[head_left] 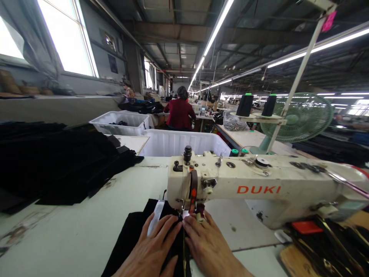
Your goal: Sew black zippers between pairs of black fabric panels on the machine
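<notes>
Black cloth under 2 hands

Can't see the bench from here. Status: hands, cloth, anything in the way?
Left hand flat on black cloth, right hand alongside. Cloth reaches under sewing machine head. No obstruction seen; cloth pile lies apart, left.

Lit by long tube lamps below a dark, beamed ceiling. Bounded at left by a grey wall with bright windows and a curtain.
</notes>
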Motion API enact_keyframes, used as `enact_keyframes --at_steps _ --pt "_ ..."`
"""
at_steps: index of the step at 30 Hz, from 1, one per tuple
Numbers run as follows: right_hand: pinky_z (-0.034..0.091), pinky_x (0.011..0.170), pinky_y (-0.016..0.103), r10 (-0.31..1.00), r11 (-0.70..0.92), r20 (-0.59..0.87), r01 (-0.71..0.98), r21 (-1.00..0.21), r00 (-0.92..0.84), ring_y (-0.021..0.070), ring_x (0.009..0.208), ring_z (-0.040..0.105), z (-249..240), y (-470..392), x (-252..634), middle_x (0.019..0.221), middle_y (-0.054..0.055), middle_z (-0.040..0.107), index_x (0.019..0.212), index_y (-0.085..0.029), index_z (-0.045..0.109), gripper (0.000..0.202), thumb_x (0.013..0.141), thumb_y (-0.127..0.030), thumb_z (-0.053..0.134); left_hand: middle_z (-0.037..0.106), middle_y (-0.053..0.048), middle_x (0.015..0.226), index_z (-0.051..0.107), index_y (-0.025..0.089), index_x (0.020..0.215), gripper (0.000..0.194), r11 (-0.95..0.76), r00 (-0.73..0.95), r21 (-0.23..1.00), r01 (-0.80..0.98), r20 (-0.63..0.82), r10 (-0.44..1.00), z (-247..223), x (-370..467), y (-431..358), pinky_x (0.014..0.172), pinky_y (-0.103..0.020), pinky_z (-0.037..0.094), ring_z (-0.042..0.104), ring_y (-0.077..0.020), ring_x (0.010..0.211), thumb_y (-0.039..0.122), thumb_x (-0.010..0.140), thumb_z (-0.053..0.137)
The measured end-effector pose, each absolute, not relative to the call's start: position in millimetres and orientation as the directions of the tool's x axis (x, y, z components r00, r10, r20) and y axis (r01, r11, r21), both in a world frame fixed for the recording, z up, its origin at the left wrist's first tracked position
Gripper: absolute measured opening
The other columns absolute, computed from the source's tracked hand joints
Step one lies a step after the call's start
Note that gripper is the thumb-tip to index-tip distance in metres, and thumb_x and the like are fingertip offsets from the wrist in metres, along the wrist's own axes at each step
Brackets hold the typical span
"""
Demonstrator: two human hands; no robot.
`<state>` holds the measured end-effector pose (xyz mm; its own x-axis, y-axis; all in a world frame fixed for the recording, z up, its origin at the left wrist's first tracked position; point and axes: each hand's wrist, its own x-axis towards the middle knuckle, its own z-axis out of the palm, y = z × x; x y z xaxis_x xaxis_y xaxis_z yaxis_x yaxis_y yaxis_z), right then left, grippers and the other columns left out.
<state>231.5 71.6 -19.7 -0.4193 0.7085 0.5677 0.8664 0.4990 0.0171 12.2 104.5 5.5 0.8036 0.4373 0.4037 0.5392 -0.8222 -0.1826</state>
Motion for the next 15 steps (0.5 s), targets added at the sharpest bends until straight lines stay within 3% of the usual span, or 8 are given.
enact_keyframes --at_steps 5,15 --pt "0.030 0.114 0.040 0.718 0.497 0.571 0.867 -0.020 -0.398 0.0216 0.111 0.059 -12.7 71.3 232.5 0.126 0.002 0.065 0.132 -0.020 0.056 0.035 0.097 -0.024 0.060 0.063 -0.009 0.132 0.055 0.012 0.136 0.053 -0.822 0.817 -0.225 0.523 0.409 0.408 11.8 14.3 104.3 0.095 -0.051 0.055 0.061 -0.0298 0.118 0.025 0.085 0.058" --pt "0.039 0.105 0.043 0.745 0.480 0.548 0.876 -0.043 -0.381 0.0249 0.108 0.059 -15.1 72.0 229.1 0.122 0.006 0.065 0.134 -0.017 0.054 0.039 0.096 -0.021 0.059 0.059 -0.006 0.137 0.055 0.013 0.136 0.053 -0.792 0.823 -0.301 0.531 0.405 0.398 9.2 18.3 103.5 0.096 -0.043 0.055 0.060 -0.0248 0.120 0.023 0.084 0.055"
